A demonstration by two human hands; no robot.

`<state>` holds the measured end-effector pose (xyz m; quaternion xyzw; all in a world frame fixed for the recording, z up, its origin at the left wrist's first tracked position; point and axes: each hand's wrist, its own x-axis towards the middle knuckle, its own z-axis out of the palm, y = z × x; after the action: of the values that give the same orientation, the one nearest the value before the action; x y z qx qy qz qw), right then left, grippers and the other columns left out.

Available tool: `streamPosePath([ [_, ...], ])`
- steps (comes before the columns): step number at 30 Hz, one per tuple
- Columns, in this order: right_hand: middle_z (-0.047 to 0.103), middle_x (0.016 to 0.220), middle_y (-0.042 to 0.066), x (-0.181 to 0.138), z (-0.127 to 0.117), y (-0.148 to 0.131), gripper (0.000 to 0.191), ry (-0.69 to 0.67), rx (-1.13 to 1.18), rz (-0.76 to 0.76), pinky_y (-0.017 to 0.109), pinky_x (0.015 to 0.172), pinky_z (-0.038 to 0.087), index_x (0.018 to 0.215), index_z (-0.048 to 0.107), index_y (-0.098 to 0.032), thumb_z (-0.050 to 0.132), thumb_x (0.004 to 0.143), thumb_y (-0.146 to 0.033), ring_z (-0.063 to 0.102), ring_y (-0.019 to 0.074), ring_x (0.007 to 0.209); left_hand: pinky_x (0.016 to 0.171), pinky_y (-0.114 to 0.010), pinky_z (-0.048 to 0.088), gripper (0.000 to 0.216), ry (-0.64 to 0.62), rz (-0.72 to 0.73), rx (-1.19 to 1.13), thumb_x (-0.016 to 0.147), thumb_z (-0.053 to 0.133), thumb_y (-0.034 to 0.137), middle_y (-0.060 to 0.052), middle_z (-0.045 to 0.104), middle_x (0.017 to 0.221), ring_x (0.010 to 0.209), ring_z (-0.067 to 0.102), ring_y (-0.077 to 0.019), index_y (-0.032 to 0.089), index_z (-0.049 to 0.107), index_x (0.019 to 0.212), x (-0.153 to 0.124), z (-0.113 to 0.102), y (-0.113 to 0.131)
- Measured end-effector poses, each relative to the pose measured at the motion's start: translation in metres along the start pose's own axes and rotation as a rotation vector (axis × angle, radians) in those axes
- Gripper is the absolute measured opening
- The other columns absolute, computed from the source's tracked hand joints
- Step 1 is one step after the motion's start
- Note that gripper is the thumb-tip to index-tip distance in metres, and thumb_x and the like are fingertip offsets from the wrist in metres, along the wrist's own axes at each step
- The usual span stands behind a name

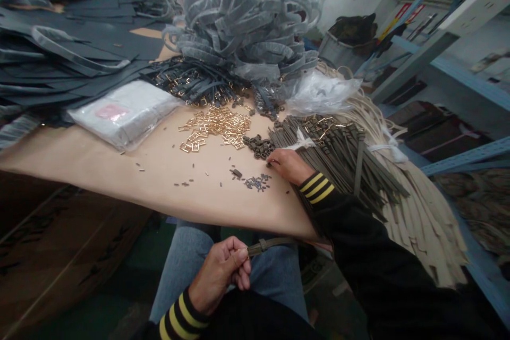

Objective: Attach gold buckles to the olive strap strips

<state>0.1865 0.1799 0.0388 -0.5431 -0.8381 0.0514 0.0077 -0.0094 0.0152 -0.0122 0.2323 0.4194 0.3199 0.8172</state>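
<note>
We see a flat, narrow olive strap [271, 244] pinched in the left hand [221, 271], running rightward from it. The right hand [290, 164] reaches beside small dark loops [258, 146]; we cannot tell whether its fingertips grip one. Left of it lie shiny, rectangular gold buckles [227, 123]. Left of the left hand, a brown cardboard box [75, 241] bears dark lettering.

No text can be read; dark lettering [119, 238] on the cardboard box [75, 228] is too blurred
</note>
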Motion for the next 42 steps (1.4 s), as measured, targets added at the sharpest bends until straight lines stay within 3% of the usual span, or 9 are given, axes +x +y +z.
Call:
streamPosePath([
  [9, 0.064, 0.081, 0.017, 0.001, -0.004, -0.013, 0.021, -0.172, -0.134, -0.067, 0.027, 0.067, 0.039, 0.079, 0.063, -0.008, 0.043, 0.077, -0.009, 0.058, 0.0210, 0.078, 0.035, -0.014, 0.039, 0.032, -0.022, 0.003, -0.010, 0.061, 0.067, 0.037, 0.003, 0.058, 0.048, 0.034, 0.051, -0.0053, 0.013, 0.047, 0.064, 0.001, -0.001, 0.001],
  [14, 0.061, 0.084, 0.020, 0.002, 0.000, -0.019, 0.024, -0.146, -0.129, -0.008, 0.031, 0.063, 0.039, 0.084, 0.061, -0.005, 0.039, 0.075, -0.005, 0.058, 0.0251, 0.077, 0.035, -0.014, 0.039, 0.032, -0.029, 0.013, -0.001, 0.060, 0.068, 0.036, 0.003, 0.058, 0.048, 0.035, 0.052, -0.0061, 0.013, 0.046, 0.065, -0.001, 0.000, 0.001],
  [17, 0.062, 0.083, 0.016, -0.010, -0.004, -0.024, 0.022, -0.112, -0.095, 0.010, 0.028, 0.066, 0.039, 0.084, 0.061, -0.008, 0.041, 0.074, -0.006, 0.057, 0.0220, 0.078, 0.035, -0.014, 0.040, 0.032, -0.019, 0.015, 0.017, 0.061, 0.067, 0.036, 0.003, 0.059, 0.049, 0.035, 0.052, -0.0062, 0.013, 0.046, 0.065, -0.003, -0.001, 0.000],
  [19, 0.063, 0.077, 0.010, -0.030, -0.008, -0.034, 0.021, -0.068, 0.009, 0.004, 0.024, 0.065, 0.039, 0.083, 0.061, -0.010, 0.044, 0.072, -0.006, 0.057, 0.0172, 0.074, 0.036, -0.014, 0.040, 0.031, -0.011, 0.018, 0.029, 0.061, 0.067, 0.036, 0.003, 0.059, 0.049, 0.035, 0.052, -0.0062, 0.013, 0.046, 0.065, -0.004, -0.001, -0.001],
  [21, 0.061, 0.068, 0.004, -0.059, -0.009, -0.050, 0.019, -0.011, 0.277, -0.001, 0.021, 0.060, 0.038, 0.079, 0.061, -0.012, 0.046, 0.068, -0.005, 0.055, 0.0128, 0.064, 0.036, -0.014, 0.039, 0.030, 0.000, 0.026, 0.047, 0.062, 0.066, 0.036, 0.003, 0.058, 0.049, 0.036, 0.052, -0.0060, 0.013, 0.046, 0.066, -0.003, -0.001, -0.001],
  [23, 0.058, 0.060, 0.000, -0.090, -0.005, -0.067, 0.018, -0.048, 0.554, 0.010, 0.018, 0.054, 0.037, 0.073, 0.060, -0.014, 0.047, 0.066, -0.005, 0.052, 0.0098, 0.056, 0.036, -0.015, 0.039, 0.030, 0.013, 0.041, 0.077, 0.063, 0.065, 0.036, 0.003, 0.058, 0.049, 0.036, 0.052, -0.0061, 0.013, 0.047, 0.066, -0.002, 0.000, -0.001],
  [28, 0.054, 0.053, -0.002, -0.143, 0.024, -0.091, 0.013, -0.122, 0.924, 0.294, 0.018, 0.046, 0.038, 0.073, 0.056, -0.015, 0.044, 0.072, -0.011, 0.051, 0.0084, 0.047, 0.037, -0.017, 0.040, 0.030, 0.028, 0.096, 0.212, 0.065, 0.062, 0.039, 0.003, 0.058, 0.049, 0.037, 0.054, -0.0074, 0.013, 0.047, 0.066, -0.001, 0.004, -0.002],
  [34, 0.055, 0.055, -0.002, -0.154, 0.038, -0.097, 0.007, -0.119, 1.105, 0.450, 0.019, 0.047, 0.043, 0.075, 0.052, -0.015, 0.047, 0.070, -0.013, 0.055, 0.0097, 0.048, 0.038, -0.017, 0.040, 0.027, -0.002, 0.130, 0.327, 0.068, 0.058, 0.037, 0.004, 0.056, 0.049, 0.037, 0.053, -0.0068, 0.013, 0.046, 0.066, -0.005, 0.010, -0.004],
  [42, 0.056, 0.058, -0.002, -0.156, 0.033, -0.100, 0.003, -0.181, 1.145, 0.432, 0.019, 0.045, 0.044, 0.070, 0.049, -0.017, 0.047, 0.071, -0.016, 0.059, 0.0103, 0.048, 0.038, -0.017, 0.039, 0.025, -0.020, 0.121, 0.372, 0.069, 0.058, 0.034, 0.004, 0.056, 0.049, 0.036, 0.051, -0.0057, 0.012, 0.047, 0.066, -0.008, 0.010, -0.008],
])
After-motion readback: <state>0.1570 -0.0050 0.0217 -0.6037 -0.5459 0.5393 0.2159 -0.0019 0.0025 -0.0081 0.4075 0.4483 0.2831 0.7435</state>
